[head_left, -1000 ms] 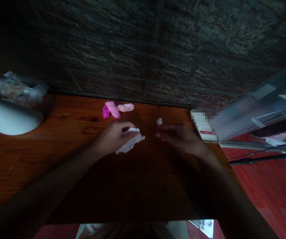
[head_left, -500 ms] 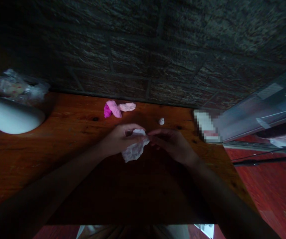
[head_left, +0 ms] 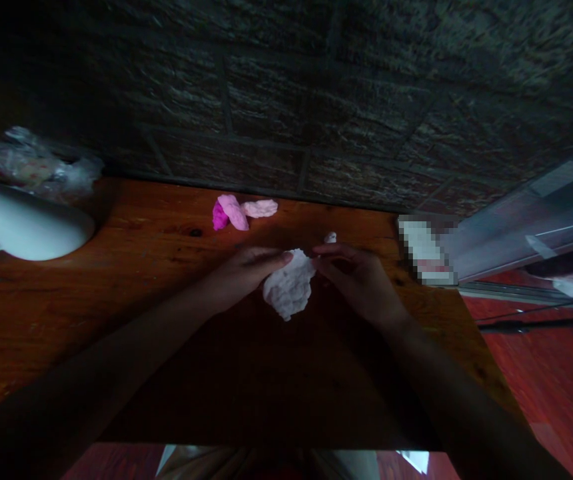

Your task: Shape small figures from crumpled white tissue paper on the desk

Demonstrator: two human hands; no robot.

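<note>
A flattened, lumpy white piece of soft clay (head_left: 290,287) hangs between my hands above the wooden table. My left hand (head_left: 246,273) pinches its upper left edge, the thumb lying on top. At the upper right edge, the thumb and forefinger of my right hand (head_left: 354,273) close on the clay. Just beyond the right hand sits a small white lump (head_left: 331,237), partly hidden by it. Farther back lie pieces of clay pressed against each other: magenta (head_left: 219,215), pink (head_left: 234,212) and pale pink (head_left: 260,209).
A white lamp-like object (head_left: 36,223) stands at the left, with crumpled clear plastic (head_left: 41,167) behind it. A dark stone wall (head_left: 266,100) borders the table (head_left: 131,267) at the back. On the right are a blurred-out flat object (head_left: 426,250) and a clear panel (head_left: 511,220).
The white clay has turned to show more of its broad face and shifted slightly right. My left fingers now cover less of it. The whole view has shifted a little.
</note>
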